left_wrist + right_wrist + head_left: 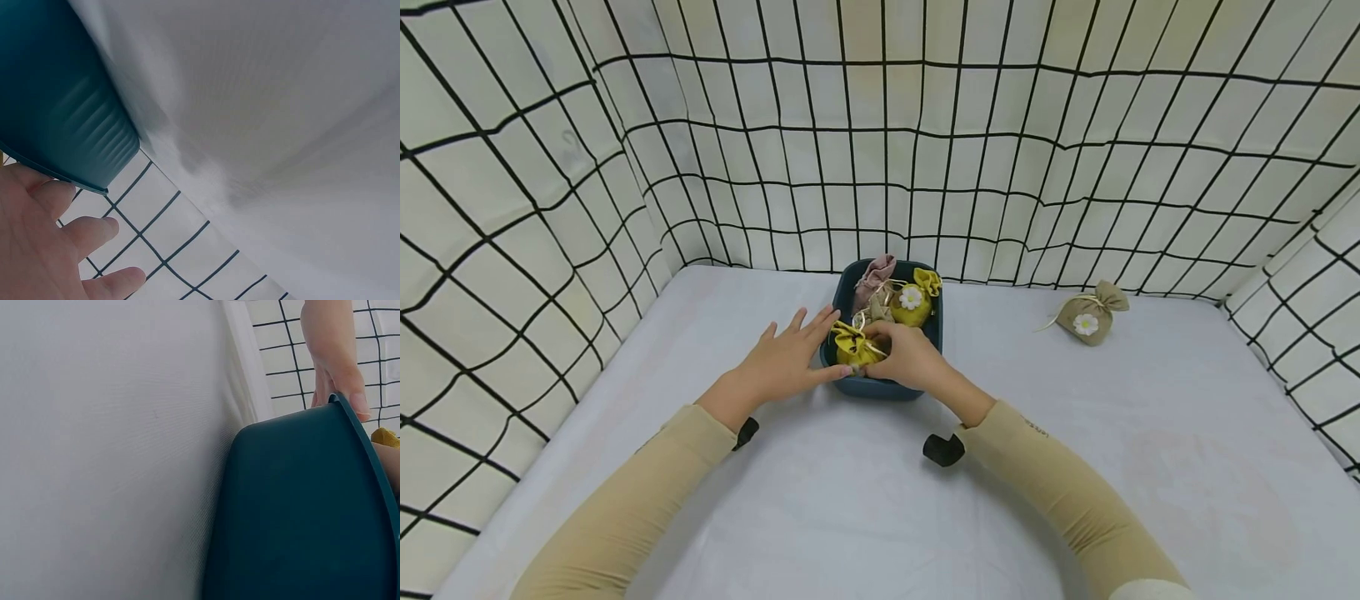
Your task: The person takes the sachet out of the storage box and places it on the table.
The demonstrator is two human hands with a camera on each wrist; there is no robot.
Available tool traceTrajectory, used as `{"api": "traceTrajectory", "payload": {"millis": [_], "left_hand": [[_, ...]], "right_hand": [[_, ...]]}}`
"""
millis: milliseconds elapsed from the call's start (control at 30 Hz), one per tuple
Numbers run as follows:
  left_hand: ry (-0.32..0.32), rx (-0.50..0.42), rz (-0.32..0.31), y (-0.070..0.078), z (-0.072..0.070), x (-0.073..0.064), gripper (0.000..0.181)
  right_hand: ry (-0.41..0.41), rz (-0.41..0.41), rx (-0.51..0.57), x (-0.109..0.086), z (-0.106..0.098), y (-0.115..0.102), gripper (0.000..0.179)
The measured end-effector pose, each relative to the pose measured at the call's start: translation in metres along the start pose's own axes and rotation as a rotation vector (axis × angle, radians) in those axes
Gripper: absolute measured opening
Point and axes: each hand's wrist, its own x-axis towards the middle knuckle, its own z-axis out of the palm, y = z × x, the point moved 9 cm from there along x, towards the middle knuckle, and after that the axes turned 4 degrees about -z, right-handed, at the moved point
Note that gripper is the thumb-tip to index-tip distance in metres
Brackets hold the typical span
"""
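Note:
A dark teal plastic bin (887,389) stands on the white surface, holding several small drawstring pouches. My right hand (912,357) reaches in over its near right side and grips a yellow pouch (850,342) at the front left. Spread and mostly straight, the fingers of my left hand (786,358) rest along the bin's left rim, the thumb beside that yellow pouch. Behind lie another yellow pouch (910,310) with a white flower, a pink pouch (872,279) and a beige pouch (878,308), partly covered. In the left wrist view, fingers (94,231) extend beside the bin wall (69,106).
A beige pouch (1086,321) with a white flower lies on the white sheet to the bin's right, near the back edge. White walls with a black grid (887,154) enclose the back and sides. Black wrist-camera parts (943,450) show beneath the forearms.

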Motion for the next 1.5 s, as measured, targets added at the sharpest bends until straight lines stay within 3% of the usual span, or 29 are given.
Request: {"api": "traceTrajectory", "payload": {"millis": [233, 867, 1500], "left_hand": [[-0.011, 0.007, -0.006, 0.000, 0.001, 0.000, 0.097], [-0.006, 0.002, -0.010, -0.002, 0.000, -0.001, 0.099], [-0.012, -0.010, -0.003, -0.003, 0.001, 0.000, 0.100]], "right_hand": [[0.048, 0.011, 0.058, -0.003, -0.008, 0.001, 0.051], [0.052, 0.022, 0.121, -0.010, -0.022, 0.003, 0.058], [0.078, 0.015, 0.122, -0.022, -0.045, -0.004, 0.060]]}}
